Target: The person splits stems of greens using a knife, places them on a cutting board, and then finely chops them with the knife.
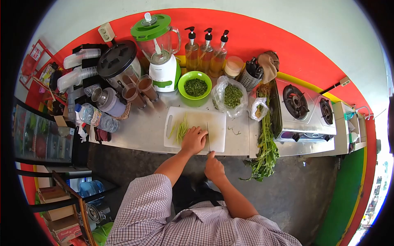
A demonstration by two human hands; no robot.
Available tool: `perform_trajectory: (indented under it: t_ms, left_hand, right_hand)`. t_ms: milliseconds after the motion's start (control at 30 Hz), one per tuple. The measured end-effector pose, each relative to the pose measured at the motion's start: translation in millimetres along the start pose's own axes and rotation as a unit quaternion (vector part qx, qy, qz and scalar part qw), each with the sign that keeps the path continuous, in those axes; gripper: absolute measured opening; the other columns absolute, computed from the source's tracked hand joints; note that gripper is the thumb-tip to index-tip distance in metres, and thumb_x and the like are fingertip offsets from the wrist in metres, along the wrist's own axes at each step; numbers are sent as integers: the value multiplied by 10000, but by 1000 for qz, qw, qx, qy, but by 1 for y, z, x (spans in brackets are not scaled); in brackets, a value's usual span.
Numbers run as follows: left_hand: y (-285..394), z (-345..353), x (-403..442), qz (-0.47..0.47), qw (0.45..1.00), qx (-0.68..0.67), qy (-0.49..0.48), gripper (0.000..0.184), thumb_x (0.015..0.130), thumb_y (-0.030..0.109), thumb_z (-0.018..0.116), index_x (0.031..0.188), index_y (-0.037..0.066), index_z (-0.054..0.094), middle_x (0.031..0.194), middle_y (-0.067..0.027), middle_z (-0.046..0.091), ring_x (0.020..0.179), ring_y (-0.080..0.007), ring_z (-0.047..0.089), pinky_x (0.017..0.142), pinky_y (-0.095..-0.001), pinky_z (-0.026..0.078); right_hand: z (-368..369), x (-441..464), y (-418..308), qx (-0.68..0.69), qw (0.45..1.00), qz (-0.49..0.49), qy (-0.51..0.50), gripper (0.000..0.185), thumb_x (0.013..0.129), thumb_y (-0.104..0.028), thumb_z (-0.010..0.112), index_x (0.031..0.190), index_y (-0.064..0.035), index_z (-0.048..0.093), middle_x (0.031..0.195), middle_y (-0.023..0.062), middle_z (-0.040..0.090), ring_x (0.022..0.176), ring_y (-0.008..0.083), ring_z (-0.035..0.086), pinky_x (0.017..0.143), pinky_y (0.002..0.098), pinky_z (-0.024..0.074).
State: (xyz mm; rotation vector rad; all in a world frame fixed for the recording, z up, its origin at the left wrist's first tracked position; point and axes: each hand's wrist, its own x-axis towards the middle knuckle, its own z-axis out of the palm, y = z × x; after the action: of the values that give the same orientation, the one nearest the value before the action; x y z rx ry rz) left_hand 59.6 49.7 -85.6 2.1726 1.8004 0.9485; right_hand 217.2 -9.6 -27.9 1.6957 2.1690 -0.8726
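Smooth plastic board (219, 123) — shiny metal counter (239, 141).

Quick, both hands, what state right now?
Left hand: fingers bent on the cutting board, beside the knife; whether it grips anything can't be told.
Right hand: closed, holding the knife.

the right fingers (211, 156) hide the handle of the knife (208, 137).

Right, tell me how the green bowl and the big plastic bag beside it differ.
The green bowl is solid bright green, while the plastic bag is see-through. The green bowl has a smooth, round rim; the plastic bag is crumpled, with an uneven edge. Both hold chopped greens.
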Motion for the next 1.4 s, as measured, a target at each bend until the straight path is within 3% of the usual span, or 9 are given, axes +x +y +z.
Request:
perform_trajectory:
  t_ms: [533,633,700,933,1400]
  left_hand:
    - [3,0,2,-14,1000,7,-4,108,869,134,641,976,113,644,921,-64,599,934,-290,570,820,-434,442]
    - [1,2,1,-18,1000,-11,-2,100,868,134,643,964,111,628,924,-66,596,932,-293,568,822,-436,438]
    - [1,1,0,-14,1000,-5,-4,97,867,137,646,957,110,623,928,-66,597,933,-293,569,822,-436,437]
    - [2,0,1,-13,1000,-4,-12,131,859,141,649,985,106,645,934,-72,602,936,-293,571,832,-435,440]
    - [-2,6,-1,-12,1000,7,-11,192,830,146,649,1014,94,672,954,-75,611,952,-300,570,855,-435,450]
  right_hand:
    - [-9,7,5,-10,1000,-3,18,606,947,-125,557,1418,115,262,946,246,725,896,398,734,788,465,598]
    - [7,-4,4,-13,999,-9,29,601,936,-125,576,1402,111,279,942,236,730,888,390,737,788,454,599]
    - [15,-4,2,7,999,-3,39,533,899,-132,623,1295,75,332,934,271,713,891,424,724,789,484,591]
    - [-6,9,3,2,1000,-4,4,680,863,-132,651,1374,126,284,944,259,715,882,405,733,766,461,599]
    - [15,4,2,-44,998,-13,37,638,891,-109,634,1377,112,287,918,217,734,855,364,749,747,431,610]
